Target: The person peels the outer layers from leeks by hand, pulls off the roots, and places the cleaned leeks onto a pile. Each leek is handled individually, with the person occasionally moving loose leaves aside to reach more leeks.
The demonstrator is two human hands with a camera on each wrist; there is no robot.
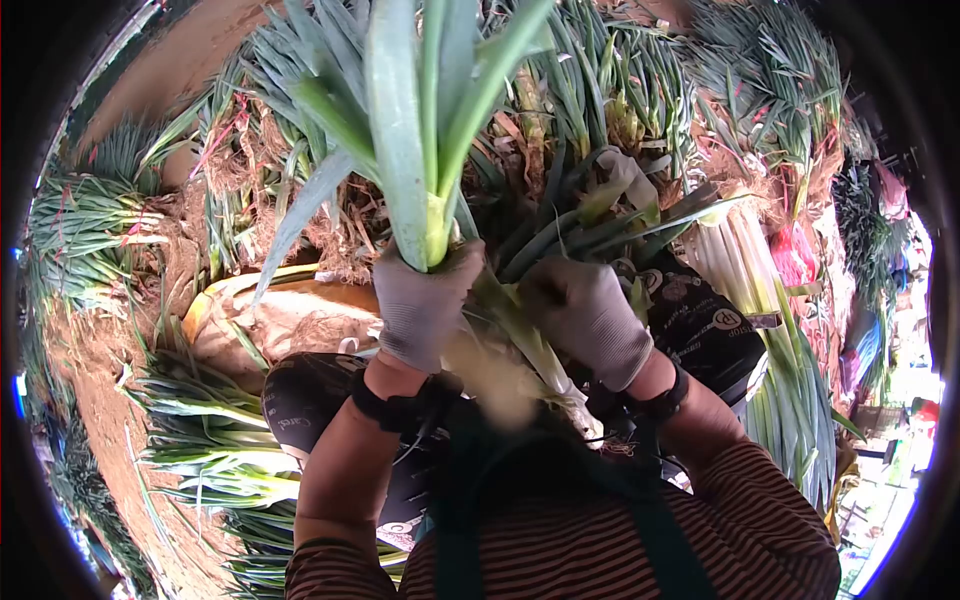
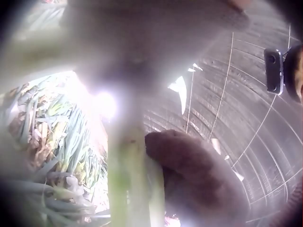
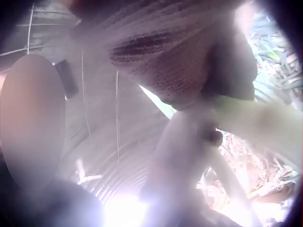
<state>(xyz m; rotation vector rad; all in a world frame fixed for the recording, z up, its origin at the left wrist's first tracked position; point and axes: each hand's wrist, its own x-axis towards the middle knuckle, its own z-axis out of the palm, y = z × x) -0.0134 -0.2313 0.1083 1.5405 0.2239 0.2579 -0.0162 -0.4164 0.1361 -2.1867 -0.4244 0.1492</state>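
In the head view my gloved left hand (image 1: pixel 425 305) grips a thick leek (image 1: pixel 432 215), its broad green leaves fanning upward. The pale stalk (image 2: pixel 125 184) runs past a gloved thumb (image 2: pixel 189 165) in the left wrist view. Close on the right, my gloved right hand (image 1: pixel 590 315) has its fingers curled at a second leek (image 1: pixel 535 345), which slants down over the lap to a rooty end. In the right wrist view, those fingers (image 3: pixel 184 80) close at a blurred pale stalk (image 3: pixel 265 116); its exact hold is partly hidden.
Bundled leeks (image 1: pixel 630 90) stand along the far side. Long white-stemmed leeks (image 1: pixel 740 250) lie by the right knee, more leeks (image 1: pixel 210 440) by the left. A large tan sack-like thing (image 1: pixel 285 325) lies past the left knee. Bare soil (image 1: pixel 110 400) shows at left.
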